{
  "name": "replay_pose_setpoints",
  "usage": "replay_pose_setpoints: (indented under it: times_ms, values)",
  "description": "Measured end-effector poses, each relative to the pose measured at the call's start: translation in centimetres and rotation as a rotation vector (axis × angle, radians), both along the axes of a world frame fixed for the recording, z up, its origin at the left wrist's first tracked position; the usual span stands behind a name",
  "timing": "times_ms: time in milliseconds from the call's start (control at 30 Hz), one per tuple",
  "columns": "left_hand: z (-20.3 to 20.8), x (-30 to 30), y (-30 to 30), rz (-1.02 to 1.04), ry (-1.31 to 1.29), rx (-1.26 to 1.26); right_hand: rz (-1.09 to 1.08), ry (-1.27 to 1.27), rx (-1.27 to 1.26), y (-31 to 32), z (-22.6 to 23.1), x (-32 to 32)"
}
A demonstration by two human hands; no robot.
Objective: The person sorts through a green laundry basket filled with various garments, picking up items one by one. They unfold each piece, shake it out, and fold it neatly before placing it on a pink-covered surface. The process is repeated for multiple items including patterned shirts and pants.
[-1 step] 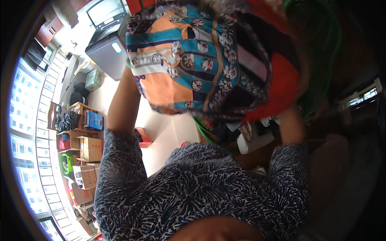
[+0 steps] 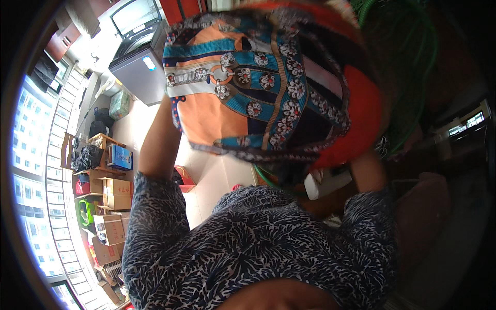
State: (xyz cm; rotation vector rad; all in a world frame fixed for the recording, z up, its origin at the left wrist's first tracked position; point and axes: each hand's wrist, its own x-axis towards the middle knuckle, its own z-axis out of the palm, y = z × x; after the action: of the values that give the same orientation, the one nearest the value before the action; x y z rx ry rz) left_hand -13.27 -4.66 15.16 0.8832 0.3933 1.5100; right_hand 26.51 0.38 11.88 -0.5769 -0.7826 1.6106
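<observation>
A bunched piece of patterned cloth (image 2: 263, 98) is held up in the air before me, printed in orange, teal, navy and white with jewel-like flowers. Red cloth (image 2: 364, 103) shows along its right side, blurred at the edge. My left forearm (image 2: 157, 142) rises to the cloth's left edge, and the hand is hidden behind it. On the right, my right forearm (image 2: 368, 173) goes up behind the red part, and that hand is covered too. Both arms are raised and hold the cloth between them; the fingers do not show.
A grey top-loading washing machine (image 2: 137, 70) stands at the far left with its lid up. Cardboard boxes (image 2: 118, 194) and a blue box (image 2: 120, 156) are stacked by the barred window. Green hose or netting (image 2: 413, 111) hangs at the dark right side.
The cloth has come down slightly, and both forearms have dropped a little with it. More of the red cloth shows at the top.
</observation>
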Motion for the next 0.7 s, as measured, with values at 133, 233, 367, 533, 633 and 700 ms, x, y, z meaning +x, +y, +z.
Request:
replay_pose_setpoints:
  times_ms: [133,233,367,533,633,700]
  values:
    - [-8.3,2.8,-3.8,-0.330,-0.408,-0.265,0.268,-0.148,-0.259,-6.9,-11.8,-1.3]
    - [-12.6,5.9,-10.1,-0.511,-0.723,-0.498,0.396,-0.184,-0.295,-11.0,-17.0,-1.3]
    - [-12.8,6.9,-15.1,-0.620,-0.967,-0.686,0.488,-0.296,-0.183,-12.3,-16.3,0.3]
    - [-8.5,4.5,-12.7,-0.431,-0.032,-0.527,0.594,-0.342,0.063,-13.1,-10.5,3.1]
    - [-6.4,4.3,-10.0,-0.382,0.212,-0.604,0.650,-0.204,0.287,-11.8,-8.8,3.7]
    - [-5.1,3.6,-8.1,-0.229,0.187,-0.576,0.686,-0.028,0.366,-9.7,-8.9,3.4]
